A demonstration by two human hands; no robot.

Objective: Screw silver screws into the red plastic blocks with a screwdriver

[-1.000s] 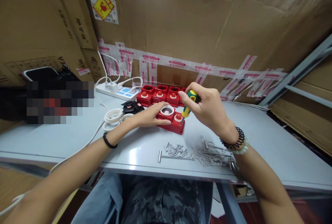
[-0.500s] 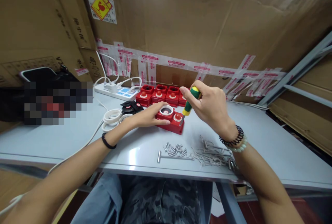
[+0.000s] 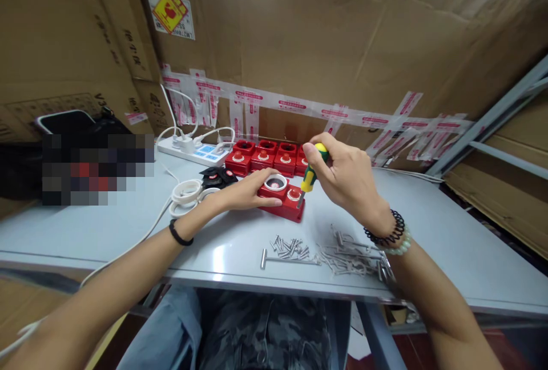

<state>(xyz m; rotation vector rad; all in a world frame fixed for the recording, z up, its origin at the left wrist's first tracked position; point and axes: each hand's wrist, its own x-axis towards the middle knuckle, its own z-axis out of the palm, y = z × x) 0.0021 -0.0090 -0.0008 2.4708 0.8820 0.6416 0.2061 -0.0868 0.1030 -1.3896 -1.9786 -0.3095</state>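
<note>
Head view: right hand is clenched round a screwdriver, its long axis tilted, handle up-right, tip down-left onto the near right corner of the red box, so right hand is the nearer one w/ the tool. Left hand lies flat, fingers loose, pressing the box's left side on the counter, gripping nothing. Screws lie near, just in front of the box; more red boxes stand in a row behind.
</note>
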